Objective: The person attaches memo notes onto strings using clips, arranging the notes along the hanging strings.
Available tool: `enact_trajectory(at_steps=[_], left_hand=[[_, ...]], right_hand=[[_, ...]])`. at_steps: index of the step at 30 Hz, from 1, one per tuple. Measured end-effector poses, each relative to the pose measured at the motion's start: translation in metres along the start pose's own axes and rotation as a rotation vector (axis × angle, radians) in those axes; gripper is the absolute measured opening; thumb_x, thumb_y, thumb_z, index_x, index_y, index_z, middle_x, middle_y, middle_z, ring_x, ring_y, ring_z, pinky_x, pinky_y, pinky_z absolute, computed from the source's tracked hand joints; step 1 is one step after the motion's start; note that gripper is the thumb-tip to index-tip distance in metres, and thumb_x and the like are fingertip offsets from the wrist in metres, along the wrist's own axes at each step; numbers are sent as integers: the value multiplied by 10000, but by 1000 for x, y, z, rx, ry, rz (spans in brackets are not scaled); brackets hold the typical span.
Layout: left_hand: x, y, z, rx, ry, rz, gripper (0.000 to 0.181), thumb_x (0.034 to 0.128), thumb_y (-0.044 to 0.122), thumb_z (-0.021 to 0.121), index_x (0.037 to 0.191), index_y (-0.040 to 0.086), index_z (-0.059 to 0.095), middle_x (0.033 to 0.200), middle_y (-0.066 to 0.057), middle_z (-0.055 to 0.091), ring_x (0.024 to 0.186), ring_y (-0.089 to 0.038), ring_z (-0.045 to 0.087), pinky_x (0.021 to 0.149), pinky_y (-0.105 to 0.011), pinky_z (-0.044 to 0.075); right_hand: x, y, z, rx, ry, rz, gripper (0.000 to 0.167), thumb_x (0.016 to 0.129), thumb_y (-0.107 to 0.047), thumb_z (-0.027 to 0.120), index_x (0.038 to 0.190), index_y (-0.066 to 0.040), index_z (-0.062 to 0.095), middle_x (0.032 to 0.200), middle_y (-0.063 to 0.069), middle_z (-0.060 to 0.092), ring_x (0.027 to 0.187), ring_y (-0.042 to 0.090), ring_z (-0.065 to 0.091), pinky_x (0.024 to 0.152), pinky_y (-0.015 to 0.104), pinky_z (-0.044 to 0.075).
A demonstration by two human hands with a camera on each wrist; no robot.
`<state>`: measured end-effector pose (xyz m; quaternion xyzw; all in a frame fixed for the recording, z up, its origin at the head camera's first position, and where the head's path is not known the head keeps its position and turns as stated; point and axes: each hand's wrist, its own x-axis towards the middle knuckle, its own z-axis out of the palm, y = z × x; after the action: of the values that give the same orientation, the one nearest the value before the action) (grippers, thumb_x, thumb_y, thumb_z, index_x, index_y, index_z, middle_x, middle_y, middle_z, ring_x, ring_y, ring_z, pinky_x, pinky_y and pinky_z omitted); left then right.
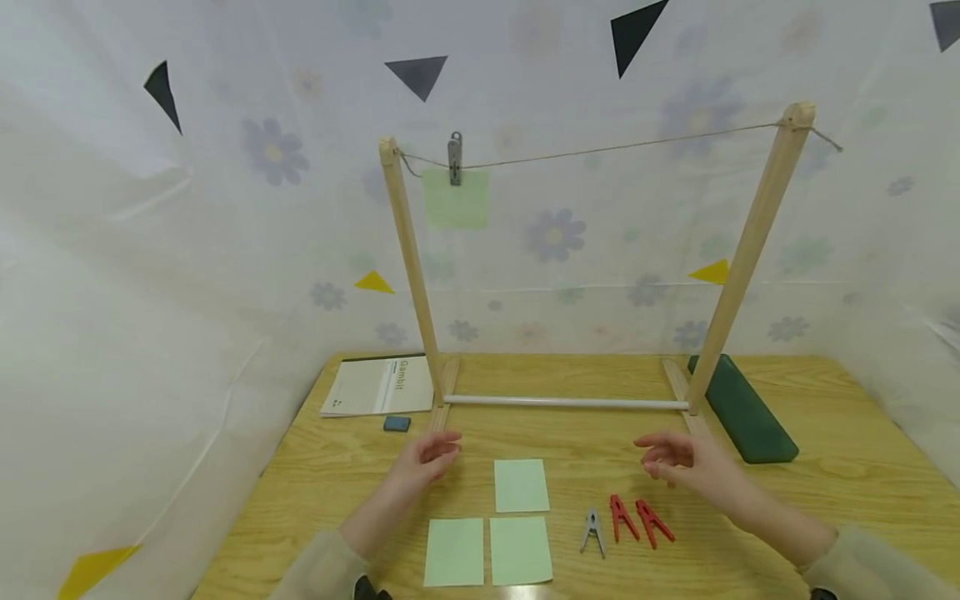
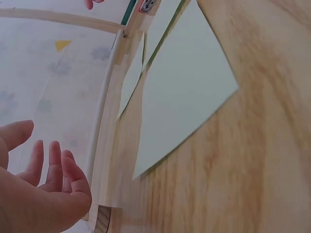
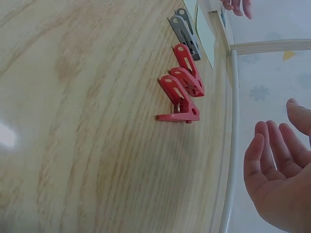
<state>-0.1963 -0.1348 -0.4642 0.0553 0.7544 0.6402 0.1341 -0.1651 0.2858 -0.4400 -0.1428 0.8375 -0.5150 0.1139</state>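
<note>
soft light, faint shadows, glare on tabletop [image 3: 87, 170]

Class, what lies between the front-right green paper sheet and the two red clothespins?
One gray clothespin lies between that green paper sheet and the red clothespins, as the head view shows.

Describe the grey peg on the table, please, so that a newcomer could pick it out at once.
Start at the wooden frame on the table and look to the three green notes in front of it. Just right of them lies the grey peg, set apart by colour from the two red pegs beside it.
</note>
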Motion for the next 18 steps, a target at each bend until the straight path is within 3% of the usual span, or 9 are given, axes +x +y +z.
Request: enact_trajectory(at_steps=[5,9,12,18], left_hand=[[-3,-7,-7,44,-69,24,436,971,129,631,1330,-90,516,1247,-293,581,1025,-175,603,789,-255,489],[-8,-11,-13,97,-142,43,440,956,102,644,1327,-96,514,1230,-301,586,1001,-129,605,799,-246,512],[-11,-11,-16,143,-179,48,438,944,92,655,1321,-86,523,1221,-288,598,1021,-160,613,825,-272,529],[-17,-15,-20,256,-196,66,407,905,69,698,1267,-68,573,1180,-243,634,1005,-202,598,819,-245,498]], right_hand=[[-6,9,4,1,1,40,503,967,-231,649,1356,64,526,1094,206,659,858,71,648,665,316,544],[-10,15,7,2,7,38,514,959,-227,660,1357,68,524,1101,217,652,873,47,641,670,305,547],[-12,19,8,3,12,43,524,948,-221,674,1355,72,524,1100,216,653,877,60,642,676,296,550],[-16,28,13,-66,29,6,474,926,-172,698,1306,76,561,1041,158,672,840,10,636,647,268,542]])
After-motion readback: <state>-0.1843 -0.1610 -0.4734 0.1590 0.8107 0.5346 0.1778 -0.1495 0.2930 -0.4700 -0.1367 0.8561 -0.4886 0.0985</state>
